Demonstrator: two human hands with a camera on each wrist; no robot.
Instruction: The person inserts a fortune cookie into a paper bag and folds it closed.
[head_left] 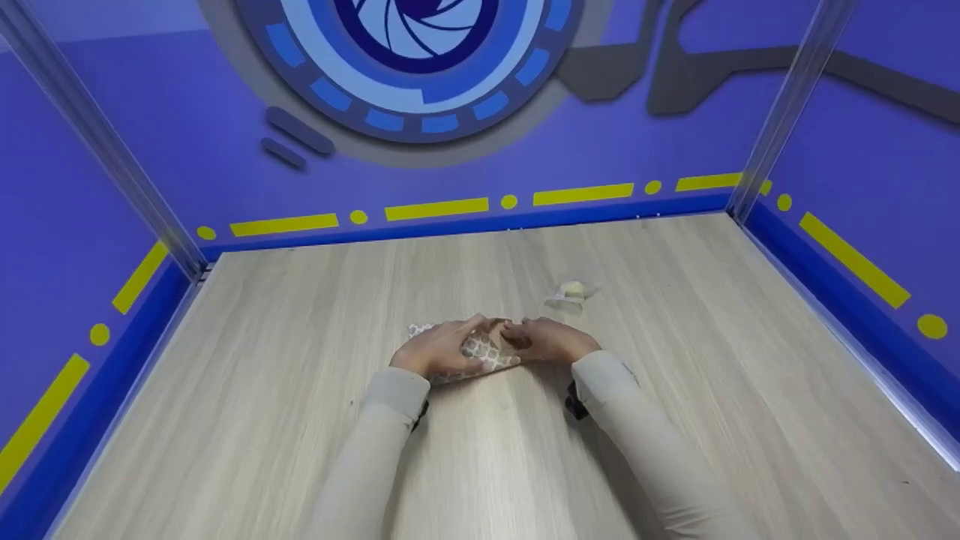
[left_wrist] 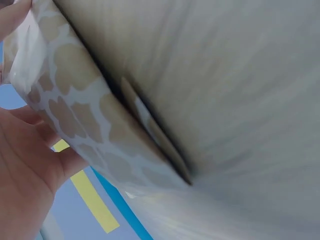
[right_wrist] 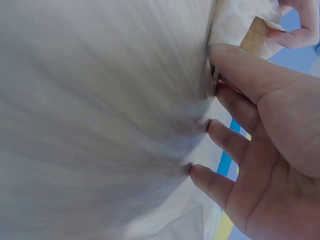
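Observation:
A folded piece of brown-and-white patterned paper (head_left: 491, 351) lies flat between both hands on the wooden table (head_left: 480, 465). Its plain brown underside shows at a turned-over flap near the right end. My left hand (head_left: 448, 346) grips it from the left, thumb on the near side and fingers over the far side. In the left wrist view the patterned paper (left_wrist: 80, 105) has a loose folded edge along the tabletop. My right hand (head_left: 551, 341) pinches the right end between thumb and index finger, while its other fingertips touch the table in the right wrist view.
A small crumpled translucent wrapper (head_left: 568, 301) with a pale yellow lump lies beyond the right hand. Blue-purple printed walls (head_left: 450, 180) with yellow marks enclose the table at the back and both sides. Metal posts (head_left: 780, 112) stand at the back corners.

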